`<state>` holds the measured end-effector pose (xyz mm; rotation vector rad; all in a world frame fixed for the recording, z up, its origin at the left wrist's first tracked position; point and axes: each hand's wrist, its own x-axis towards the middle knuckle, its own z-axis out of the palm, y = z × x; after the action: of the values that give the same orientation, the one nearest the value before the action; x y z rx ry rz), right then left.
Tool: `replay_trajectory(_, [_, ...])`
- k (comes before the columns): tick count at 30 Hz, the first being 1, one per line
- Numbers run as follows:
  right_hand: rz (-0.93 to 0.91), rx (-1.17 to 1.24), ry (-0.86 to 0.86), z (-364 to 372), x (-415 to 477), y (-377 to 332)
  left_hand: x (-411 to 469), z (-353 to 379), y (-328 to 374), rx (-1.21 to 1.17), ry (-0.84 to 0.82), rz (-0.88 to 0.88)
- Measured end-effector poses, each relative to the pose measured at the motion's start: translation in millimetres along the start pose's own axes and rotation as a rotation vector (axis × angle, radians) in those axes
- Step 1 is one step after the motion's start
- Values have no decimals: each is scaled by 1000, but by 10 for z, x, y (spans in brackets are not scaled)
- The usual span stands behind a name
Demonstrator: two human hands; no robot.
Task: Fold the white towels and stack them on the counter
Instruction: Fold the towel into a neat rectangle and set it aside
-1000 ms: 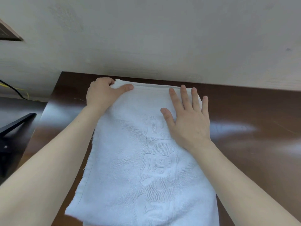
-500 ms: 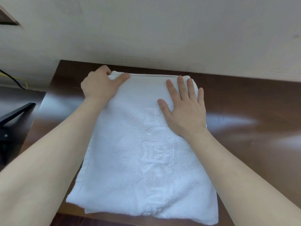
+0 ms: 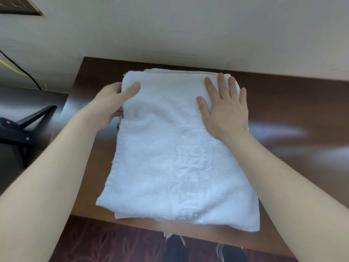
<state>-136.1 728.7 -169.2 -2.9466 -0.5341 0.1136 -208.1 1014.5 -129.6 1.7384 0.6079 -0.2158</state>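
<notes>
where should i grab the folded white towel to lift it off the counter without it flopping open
Judging from its pose, grip the folded towel at its two long side edges, coming in from left and right. The left hand already pinches the left edge near the far corner; the right hand only lies flat on top. The layered near edge overhangs the counter.

Likely a hotel or guest room: a glossy dark wood counter (image 3: 283,103) set against a plain cream wall (image 3: 188,31), patterned dark red carpet (image 3: 105,242) below, and a white towel (image 3: 170,148) embossed with a woven logo
</notes>
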Motion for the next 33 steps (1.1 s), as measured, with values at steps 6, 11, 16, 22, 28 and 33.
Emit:
replay_trajectory(6, [-5, 18, 34, -32, -59, -46, -166, 62, -235, -71, 39, 22])
replay_trajectory(11, [-22, 35, 41, -9, -145, -95, -228, 238, -341, 139, 244, 125])
replay_trajectory(16, [-19, 17, 38, 16, -151, -104, -167, 434, -333, 183, 385, 198])
replay_trajectory(22, [-20, 18, 41, 12, -154, -106, -97, 310, -333, 101, 401, 284])
replay_trajectory(28, [-23, 31, 42, 22, -147, -102, -117, 346, -465, 212, 438, 240])
replay_trajectory(33, [-14, 71, 8, -60, -156, -114, -191, 350, -403, 258, 451, 181])
